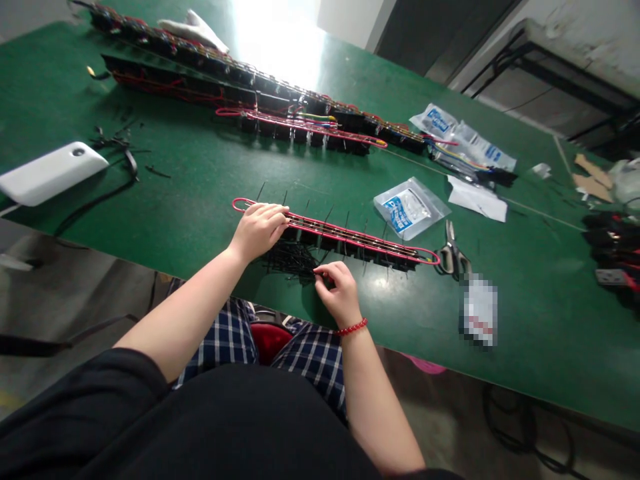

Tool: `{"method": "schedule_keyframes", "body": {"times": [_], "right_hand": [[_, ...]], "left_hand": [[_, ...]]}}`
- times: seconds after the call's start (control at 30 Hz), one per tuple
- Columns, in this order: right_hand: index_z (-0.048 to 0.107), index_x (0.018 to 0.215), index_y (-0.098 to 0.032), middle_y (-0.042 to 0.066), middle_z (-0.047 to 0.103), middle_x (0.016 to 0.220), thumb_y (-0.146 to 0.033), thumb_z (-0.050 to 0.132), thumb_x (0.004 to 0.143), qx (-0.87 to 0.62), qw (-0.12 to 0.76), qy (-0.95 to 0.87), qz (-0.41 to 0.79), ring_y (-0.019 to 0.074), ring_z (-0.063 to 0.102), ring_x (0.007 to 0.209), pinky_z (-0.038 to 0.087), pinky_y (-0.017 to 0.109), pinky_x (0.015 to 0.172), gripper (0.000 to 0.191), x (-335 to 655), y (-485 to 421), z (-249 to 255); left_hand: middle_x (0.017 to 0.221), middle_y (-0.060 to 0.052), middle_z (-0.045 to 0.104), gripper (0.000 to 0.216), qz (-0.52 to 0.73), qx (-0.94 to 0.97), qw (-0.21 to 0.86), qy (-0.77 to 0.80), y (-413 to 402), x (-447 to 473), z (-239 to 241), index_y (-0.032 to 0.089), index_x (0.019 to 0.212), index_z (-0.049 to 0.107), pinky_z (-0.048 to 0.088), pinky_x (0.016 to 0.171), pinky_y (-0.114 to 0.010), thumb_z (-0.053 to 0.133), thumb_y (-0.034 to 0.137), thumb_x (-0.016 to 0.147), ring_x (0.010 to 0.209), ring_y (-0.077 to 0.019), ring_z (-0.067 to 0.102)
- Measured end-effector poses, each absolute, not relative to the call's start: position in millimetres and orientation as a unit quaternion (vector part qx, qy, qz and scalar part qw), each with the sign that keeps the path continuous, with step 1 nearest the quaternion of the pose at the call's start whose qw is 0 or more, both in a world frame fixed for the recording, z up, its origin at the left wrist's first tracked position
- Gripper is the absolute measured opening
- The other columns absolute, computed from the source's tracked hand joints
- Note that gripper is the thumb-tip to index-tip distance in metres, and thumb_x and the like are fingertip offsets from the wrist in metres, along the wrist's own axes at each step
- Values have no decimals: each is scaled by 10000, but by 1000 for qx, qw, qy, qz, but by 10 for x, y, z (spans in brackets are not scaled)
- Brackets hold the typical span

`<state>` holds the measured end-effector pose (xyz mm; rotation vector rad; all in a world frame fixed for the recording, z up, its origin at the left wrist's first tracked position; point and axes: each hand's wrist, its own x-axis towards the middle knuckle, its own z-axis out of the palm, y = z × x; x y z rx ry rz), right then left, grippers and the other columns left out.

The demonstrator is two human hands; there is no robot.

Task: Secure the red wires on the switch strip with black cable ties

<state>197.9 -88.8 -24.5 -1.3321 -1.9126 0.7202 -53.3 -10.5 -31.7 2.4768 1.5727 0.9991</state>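
Observation:
A long strip of black parts bound with red wire (350, 235) lies across the green table (200, 200) near its front edge, with black cable ties sticking up along it. My left hand (259, 230) rests on the strip's left part, fingers curled over it. My right hand (339, 288), with a red bead bracelet at the wrist, pinches at a pile of loose black cable ties (293, 259) just in front of the strip. What the fingertips hold is too small to name.
Scissors (453, 252) lie at the strip's right end, next to a clear bag with a blue label (410, 208). More wired strips (300, 127) run along the back. A white device (47, 172) sits at the left edge; more bags (463, 140) at back right.

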Motion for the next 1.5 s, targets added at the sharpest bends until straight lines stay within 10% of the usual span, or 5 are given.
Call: {"method": "schedule_keyframes", "body": {"times": [1.5], "right_hand": [[667,1028,-240,57,729,922,-296,516,988,-570,446,-653,224,210,687,897,549,394,870,166,1952,-853,-314]], "left_hand": [[1277,-45,722,234,312,795,48,518,-106,-539,-303,240,971,702,430,1087,-464,486,323,1007,1219,-242,649]]}}
